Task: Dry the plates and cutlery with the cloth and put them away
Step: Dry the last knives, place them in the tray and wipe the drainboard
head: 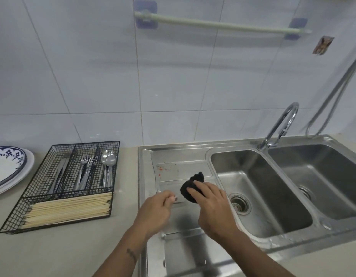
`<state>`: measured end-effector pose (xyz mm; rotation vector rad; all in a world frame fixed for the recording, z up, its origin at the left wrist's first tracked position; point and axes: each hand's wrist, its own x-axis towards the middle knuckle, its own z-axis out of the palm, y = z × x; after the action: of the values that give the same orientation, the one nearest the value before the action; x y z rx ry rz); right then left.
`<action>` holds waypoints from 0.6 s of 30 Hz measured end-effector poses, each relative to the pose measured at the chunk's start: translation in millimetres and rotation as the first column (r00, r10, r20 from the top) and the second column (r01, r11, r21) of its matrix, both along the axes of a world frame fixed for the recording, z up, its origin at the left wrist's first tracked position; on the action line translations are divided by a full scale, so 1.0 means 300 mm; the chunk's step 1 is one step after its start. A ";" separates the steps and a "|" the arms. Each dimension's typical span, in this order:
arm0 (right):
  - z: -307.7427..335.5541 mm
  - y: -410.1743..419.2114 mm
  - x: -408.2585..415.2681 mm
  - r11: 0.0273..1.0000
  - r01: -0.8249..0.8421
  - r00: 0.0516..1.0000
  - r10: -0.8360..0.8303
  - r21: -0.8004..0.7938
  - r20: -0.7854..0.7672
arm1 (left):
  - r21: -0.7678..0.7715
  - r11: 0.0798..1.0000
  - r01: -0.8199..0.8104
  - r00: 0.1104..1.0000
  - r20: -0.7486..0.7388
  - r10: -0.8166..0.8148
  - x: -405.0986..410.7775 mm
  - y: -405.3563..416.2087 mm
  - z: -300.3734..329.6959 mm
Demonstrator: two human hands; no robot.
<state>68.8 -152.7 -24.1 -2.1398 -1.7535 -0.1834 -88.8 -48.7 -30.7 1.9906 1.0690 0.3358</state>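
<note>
Over the steel drainboard (173,168), my right hand (213,204) grips a bunched black cloth (190,186). My left hand (155,210) sits just left of it with curled fingers, pinching the shiny end of a slim piece of cutlery (175,198). The rest of that piece is hidden by my fingers and the cloth. On the counter to the left, a black wire cutlery tray (41,176) holds knives (61,172), forks (86,168), spoons (108,158) and several chopsticks (69,208). Stacked plates (7,170), the top one blue-patterned, lie at the far left edge.
A double steel sink with a left basin (259,188) and a right basin (321,176) lies right of the drainboard, with a curved faucet (283,122) behind. A towel rail (219,25) is fixed on the tiled wall. Small red specks mark the drainboard's far part.
</note>
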 end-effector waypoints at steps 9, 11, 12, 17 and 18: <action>-0.004 0.004 0.063 0.958 0.262 0.943 -0.227 0.120 -0.244 | -0.538 0.812 -0.226 0.863 0.275 0.423 0.003 -0.012 0.009; -0.002 0.013 0.043 0.965 0.223 0.948 -0.182 0.137 -0.262 | -0.562 0.782 -0.269 0.806 0.313 0.502 0.014 -0.007 0.013; -0.005 0.019 0.031 0.969 0.206 0.949 -0.165 0.134 -0.268 | -0.533 0.794 -0.292 0.805 0.312 0.505 0.017 -0.003 0.013; -0.022 0.039 -0.025 0.983 0.143 0.952 -0.104 0.118 -0.287 | -0.563 0.737 -0.375 0.718 0.327 0.615 0.023 0.021 0.036; -0.019 0.041 -0.040 0.983 0.141 0.953 -0.103 0.115 -0.286 | -0.582 0.721 -0.377 0.700 0.330 0.633 0.024 0.024 0.046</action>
<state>56.9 -140.3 -29.8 -2.0632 -1.4109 -0.0275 -81.7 -41.5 -16.8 1.0228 1.2026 0.7812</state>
